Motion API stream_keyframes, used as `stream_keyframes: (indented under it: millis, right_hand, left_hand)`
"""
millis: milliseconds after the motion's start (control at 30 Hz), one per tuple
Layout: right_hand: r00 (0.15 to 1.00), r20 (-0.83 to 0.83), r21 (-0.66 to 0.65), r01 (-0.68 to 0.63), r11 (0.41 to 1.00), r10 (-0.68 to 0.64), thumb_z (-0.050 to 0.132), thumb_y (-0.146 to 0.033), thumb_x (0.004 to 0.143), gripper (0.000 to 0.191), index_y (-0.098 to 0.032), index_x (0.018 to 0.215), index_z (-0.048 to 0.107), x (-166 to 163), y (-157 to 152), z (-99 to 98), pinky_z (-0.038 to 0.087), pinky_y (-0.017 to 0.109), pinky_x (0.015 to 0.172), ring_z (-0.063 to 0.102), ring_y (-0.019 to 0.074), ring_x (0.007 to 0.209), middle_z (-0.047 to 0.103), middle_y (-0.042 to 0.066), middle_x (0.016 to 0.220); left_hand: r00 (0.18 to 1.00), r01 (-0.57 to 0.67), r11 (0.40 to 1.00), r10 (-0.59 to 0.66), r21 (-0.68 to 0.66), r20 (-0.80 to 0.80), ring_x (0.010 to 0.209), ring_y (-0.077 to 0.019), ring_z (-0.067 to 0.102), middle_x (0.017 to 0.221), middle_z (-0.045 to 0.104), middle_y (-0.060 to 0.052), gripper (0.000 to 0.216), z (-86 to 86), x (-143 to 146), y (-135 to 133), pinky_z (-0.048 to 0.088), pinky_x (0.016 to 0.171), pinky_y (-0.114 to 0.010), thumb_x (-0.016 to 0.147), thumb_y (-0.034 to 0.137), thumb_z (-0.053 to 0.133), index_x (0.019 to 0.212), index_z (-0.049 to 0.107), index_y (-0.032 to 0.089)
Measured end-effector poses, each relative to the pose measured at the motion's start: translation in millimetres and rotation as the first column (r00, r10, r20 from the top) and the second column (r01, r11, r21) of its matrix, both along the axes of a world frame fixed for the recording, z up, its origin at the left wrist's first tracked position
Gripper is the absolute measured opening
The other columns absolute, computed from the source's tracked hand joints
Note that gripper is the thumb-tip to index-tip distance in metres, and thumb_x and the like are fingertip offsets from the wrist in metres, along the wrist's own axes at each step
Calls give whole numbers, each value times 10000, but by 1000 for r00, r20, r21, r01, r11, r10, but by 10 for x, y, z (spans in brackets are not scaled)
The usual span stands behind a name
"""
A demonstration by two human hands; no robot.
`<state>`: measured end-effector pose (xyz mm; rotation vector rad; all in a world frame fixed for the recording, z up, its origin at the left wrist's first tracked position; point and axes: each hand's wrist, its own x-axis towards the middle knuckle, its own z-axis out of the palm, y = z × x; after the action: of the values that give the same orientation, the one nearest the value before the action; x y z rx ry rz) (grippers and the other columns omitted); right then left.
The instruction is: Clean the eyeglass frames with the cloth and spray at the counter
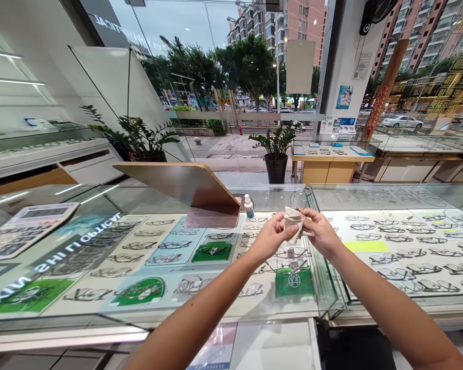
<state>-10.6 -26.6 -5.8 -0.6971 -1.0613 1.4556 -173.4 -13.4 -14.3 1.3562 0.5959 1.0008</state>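
Note:
Both my hands meet above the glass display counter (146,205). My left hand (270,237) pinches a small pale cleaning cloth (293,224) between thumb and fingers. My right hand (321,232) is closed on the same cloth and on a pair of thin-framed glasses, one clear lens (299,199) of which sticks up above the cloth. The rest of the frame is hidden by the cloth and fingers. A small white spray bottle (249,206) with a blue cap stands on the counter just left of my hands.
A wooden tabletop mirror (193,187) stands tilted on the counter beside the bottle. A calculator (27,226) lies at the far left. Several glasses frames (409,252) lie on trays under the glass. Potted plants (275,149) and another display case (332,154) stand behind.

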Motion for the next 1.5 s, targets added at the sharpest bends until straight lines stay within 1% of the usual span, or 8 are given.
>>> stream_keyframes:
  millis: [200,333,467,667,900,1067,1300,1500]
  right_hand:
    - [1000,5,-6,24,1000,-24,969,-518,565,418,-238,785,749,-10,-4,17,453,249,553,565,135,663,711,1,819]
    - [1000,2,-42,-11,999,11,950,-522,589,412,-237,797,738,-22,-10,14,361,234,452,535,129,620,730,10,872]
    - [999,-31,-34,-31,999,30,953,-486,597,387,-238,807,742,-23,-20,17,390,241,441,532,126,602,711,-1,851]
    - [999,-23,-1,-30,1000,30,923,-483,660,344,-256,858,758,-7,-13,-7,475,283,535,556,154,650,707,2,825]
    - [1000,-2,33,13,999,-13,968,-488,587,367,-257,799,778,-19,-10,-23,521,290,756,627,166,836,745,12,934]
    - [999,39,58,7,998,-9,962,-503,590,352,-262,771,779,-10,-6,-10,503,293,703,585,137,737,739,7,946]
    - [999,47,73,23,997,-27,955,-496,610,359,-251,761,740,38,-17,23,550,327,811,665,208,968,746,33,1055]
    - [998,58,24,17,1000,-19,946,-502,622,380,-243,785,720,26,-5,-48,556,294,704,660,183,864,747,39,1112]
  left_hand:
    - [999,10,1000,-11,-14,-43,601,-82,454,700,564,33,641,34,0,-52,304,573,-231,692,630,859,1031,668,120]
    - [997,39,999,-40,-21,-68,677,-134,587,789,673,-29,656,49,-21,-68,371,602,-240,673,568,890,1104,660,130]
    - [995,-11,999,14,34,-100,638,-131,566,726,654,-16,597,54,-7,-96,393,592,-249,710,576,854,1064,657,138]
    - [992,-81,989,93,124,-90,620,-126,519,689,586,11,495,32,22,-120,394,602,-258,811,619,742,956,638,157]
    - [981,-163,972,179,171,-77,603,-110,438,661,515,20,552,-14,7,-86,369,594,-261,801,711,694,761,590,171]
    - [964,-206,951,237,229,-117,605,-117,381,619,431,25,665,-2,-23,-48,340,581,-274,805,837,574,653,473,197]
    - [975,75,976,-28,205,-221,674,-126,437,722,519,-7,514,91,-141,26,374,625,-266,786,649,757,786,633,150]
    - [977,59,980,-17,192,-214,678,-119,469,793,556,-10,474,136,-141,-31,402,624,-252,778,560,803,985,656,160]
